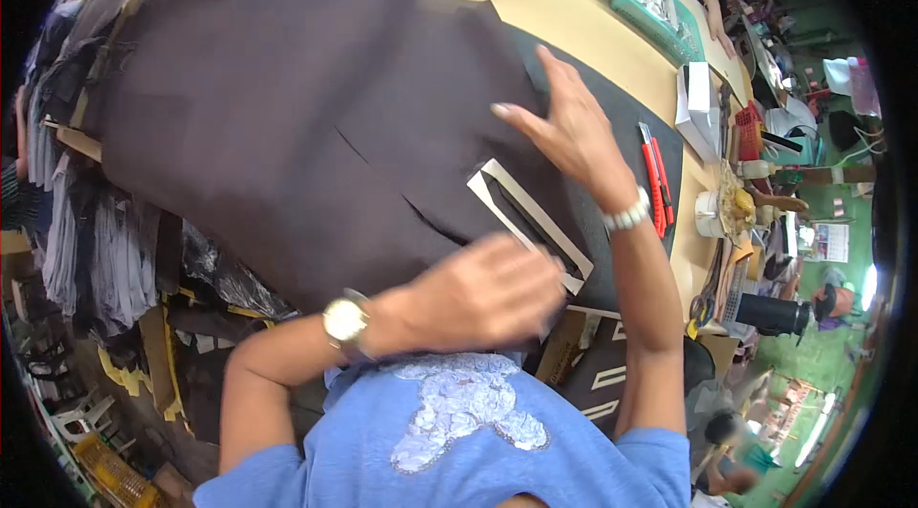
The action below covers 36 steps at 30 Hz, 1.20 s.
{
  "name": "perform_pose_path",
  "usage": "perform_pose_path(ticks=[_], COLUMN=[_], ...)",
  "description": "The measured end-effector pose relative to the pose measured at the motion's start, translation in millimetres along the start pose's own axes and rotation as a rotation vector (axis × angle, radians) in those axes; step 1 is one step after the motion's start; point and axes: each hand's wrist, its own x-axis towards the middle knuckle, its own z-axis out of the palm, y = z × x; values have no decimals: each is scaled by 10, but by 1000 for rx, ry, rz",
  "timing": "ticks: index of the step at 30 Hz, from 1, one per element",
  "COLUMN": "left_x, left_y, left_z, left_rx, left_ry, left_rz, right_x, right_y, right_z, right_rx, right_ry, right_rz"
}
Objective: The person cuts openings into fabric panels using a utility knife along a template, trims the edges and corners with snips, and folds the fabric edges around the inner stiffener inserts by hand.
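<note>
Right hand (576, 130) spread over dark cloth (296, 125); left hand (478, 288) blurred at a white frame (539, 217), its grip I can't tell.

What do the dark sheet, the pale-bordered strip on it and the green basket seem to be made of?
Dark sheet: probably cloth or leather-like material, matte, with soft folds; no weave shows.
Pale-bordered strip: its border looks like matte paper or stiff backing, flat, straight-edged; which is unclear.
Green basket: likely plastic, from its uniform color and rigid walls.
</note>
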Motion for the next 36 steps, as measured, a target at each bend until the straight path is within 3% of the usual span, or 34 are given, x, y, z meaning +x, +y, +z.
perform_pose_path(ticks=[3,7,11,14,15,17,19,22,23,27,28,30,33,36], left_x=[37,-144,-390,-404,-413,-388,-344,-349,-329,-466,-440,-298,-80,166], left_y=[245,238,108,43,3,-104,-230,-348,-314,-168,-83,50,117,34], left_z=[410,595,305,-49,-162,-390,-595,-737,-763,-722,-745,-803,-768,-475], left_rx=[133,365,297,201,197,331,545,629,683,672,620,573,480,276], left_ry=[-90,-179,-104,28,81,174,226,293,269,33,-54,-19,74,104], left_rz=[203,113,-47,-182,-224,-318,-321,-370,-380,-491,-554,-595,-558,-503], right_x=[576,970,1022,739,575,182,-287,-962,-1149,-1757,-1770,-1790,-1540,-1264], right_y=[-36,107,753,1236,1363,1482,1400,1173,1139,632,562,424,143,-54], right_z=[260,264,-67,-406,-470,-662,-732,-783,-669,-485,-455,-408,-506,-442], right_rx=[24,191,242,195,312,436,686,547,525,124,-66,-449,-211,287], right_ry=[8,138,502,587,669,571,601,558,676,605,644,708,648,276], right_rz=[-6,119,233,395,369,519,502,549,449,657,607,495,273,61])
